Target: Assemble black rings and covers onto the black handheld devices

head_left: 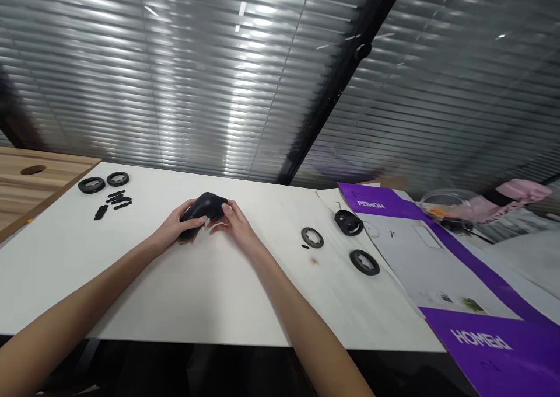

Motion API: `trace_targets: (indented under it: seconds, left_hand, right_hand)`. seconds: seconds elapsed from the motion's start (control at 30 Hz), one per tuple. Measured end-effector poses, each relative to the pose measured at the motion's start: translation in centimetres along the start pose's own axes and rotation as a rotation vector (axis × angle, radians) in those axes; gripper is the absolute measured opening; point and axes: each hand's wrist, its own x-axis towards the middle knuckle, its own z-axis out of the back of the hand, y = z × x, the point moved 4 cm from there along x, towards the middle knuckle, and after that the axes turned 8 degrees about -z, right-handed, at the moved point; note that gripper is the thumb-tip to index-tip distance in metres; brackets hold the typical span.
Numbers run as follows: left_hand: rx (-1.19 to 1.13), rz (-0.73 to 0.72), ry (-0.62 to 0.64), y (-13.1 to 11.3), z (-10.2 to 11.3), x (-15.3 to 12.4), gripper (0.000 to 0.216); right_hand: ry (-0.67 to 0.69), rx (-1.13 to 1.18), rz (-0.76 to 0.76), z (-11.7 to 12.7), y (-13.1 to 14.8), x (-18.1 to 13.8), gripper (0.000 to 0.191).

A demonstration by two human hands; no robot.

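Over the middle of the white table, both my hands are closed on a smooth black curved piece (207,204), broad and rounded at the top. My left hand (174,226) grips its lower left end, thumb lying across the front. At its right end, my right hand (235,220) pinches the edge between thumb and fingers. My palms hide part of the underside, so I cannot make out what the piece belongs to.
Two black rings (91,185) and several small black strips (118,198) lie left. On the right are a flat ring (312,237), a thicker ring (364,262), a round black housing (349,222) and a purple-white box (406,257). Blinds (196,82) stand behind the table (175,303).
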Motion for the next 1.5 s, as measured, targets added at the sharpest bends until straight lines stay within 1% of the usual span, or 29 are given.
trace_targets:
  seconds: [0.07,0.13,0.27,0.33,0.5,0.57,0.63,0.7,0.83,0.93,1.0,1.1,1.2,1.3,1.33,1.4,1.5]
  left_hand:
    - [-0.031,0.005,-0.002,0.0,0.0,0.1,0.076]
    - [-0.050,0.004,0.010,-0.2,-0.1,0.0,0.072]
    - [-0.027,-0.008,0.033,-0.3,-0.4,-0.2,0.064]
    - [0.033,-0.028,0.041,-0.4,-0.6,-0.4,0.067]
    - [0.221,-0.084,0.021,-0.5,-0.7,-0.9,0.078]
    - [0.274,-0.139,0.005,-0.6,-0.7,-1.0,0.079]
    - [0.284,-0.156,-0.004,-0.5,-0.6,-1.0,0.082]
    - [0.216,-0.121,0.017,-0.2,-0.6,-0.7,0.084]
    - [-0.103,-0.020,0.136,0.4,-0.8,-0.2,0.080]
    - [-0.233,0.081,0.195,0.6,-1.1,-0.1,0.090]
    - [-0.248,0.107,0.158,0.7,-1.2,-0.2,0.099]
    - [-0.257,0.036,-0.007,0.6,-0.9,-0.2,0.108]
    - [-0.227,-0.080,-0.180,0.3,-0.2,-0.2,0.119]
    - [-0.150,-0.150,-0.287,0.1,0.2,-0.3,0.126]
    - [-0.136,-0.154,-0.302,0.0,0.2,-0.3,0.124]
    - [-0.151,-0.129,-0.294,0.0,0.1,-0.3,0.111]
    - [-0.222,-0.081,-0.215,0.3,-0.6,-0.3,0.092]
  right_hand:
    - [-0.021,-0.039,0.033,0.0,-0.1,0.1,0.073]
    - [-0.040,-0.060,0.051,0.0,-0.2,0.2,0.071]
    - [-0.059,-0.044,0.027,0.0,-0.4,0.5,0.073]
    - [-0.035,-0.005,-0.004,0.0,-0.3,0.4,0.072]
    - [0.056,0.068,-0.099,-0.1,0.1,-0.2,0.063]
    - [0.070,0.080,-0.115,0.0,0.1,-0.2,0.061]
    - [0.067,0.099,-0.133,0.1,-0.1,-0.1,0.059]
    - [0.045,0.123,-0.166,0.3,-0.4,0.0,0.058]
    - [-0.028,0.153,-0.252,0.3,-1.0,0.2,0.058]
    - [-0.051,0.136,-0.287,0.0,-0.9,0.1,0.061]
    - [-0.066,0.127,-0.274,-0.2,-0.8,0.0,0.061]
    - [-0.079,0.077,-0.208,-0.5,-0.5,-0.4,0.056]
    - [-0.051,-0.099,-0.132,-1.1,-0.4,-1.0,0.060]
    - [-0.071,-0.297,-0.064,-1.8,-0.2,-1.9,0.057]
    - [-0.090,-0.351,-0.046,-2.0,-0.1,-2.2,0.054]
    - [-0.130,-0.440,-0.040,-2.3,0.1,-2.5,0.052]
    - [-0.215,-0.531,-0.041,-2.3,0.3,-2.7,0.054]
